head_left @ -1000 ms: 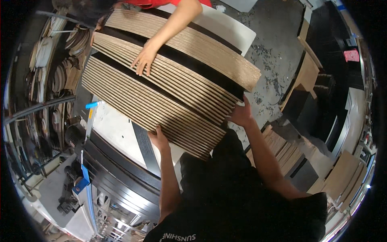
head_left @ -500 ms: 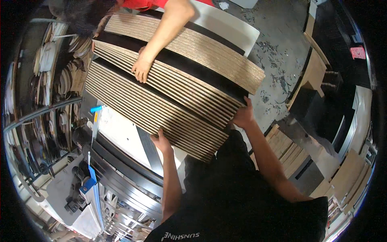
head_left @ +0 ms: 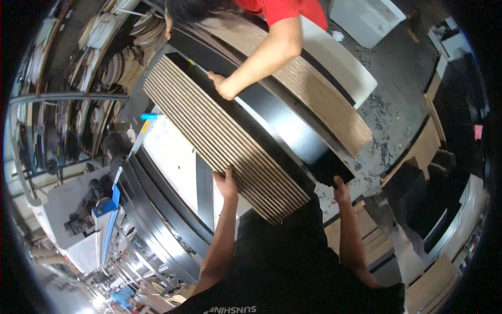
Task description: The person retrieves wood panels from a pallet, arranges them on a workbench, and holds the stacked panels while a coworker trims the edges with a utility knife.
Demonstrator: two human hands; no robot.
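Observation:
A stack of long boards (head_left: 225,141) lies close to me with its striped tan and black edges facing up. My left hand (head_left: 226,186) grips its near long side, fingertips on the edges. Beyond it is a set of boards with a glossy black face (head_left: 300,133) turned up. My right hand (head_left: 341,191) holds the near right end of these black boards, fingers closed at the corner. A co-worker in a red shirt (head_left: 285,10) leans in from the far side, one hand (head_left: 222,86) on the same black boards. Their undersides are hidden.
Another edge-up stack of boards (head_left: 324,99) lies farther off, beside a white panel (head_left: 340,57). Dark chips litter the floor (head_left: 374,118) on the right. A machine with a blue bracket (head_left: 107,204) stands at left, near racks of offcuts (head_left: 104,63). A white bin (head_left: 366,21) is at the far right.
The middle boards have tipped from striped edges up to black face up. My right hand has shifted right and down with their end. The co-worker's hand has moved right and away from me.

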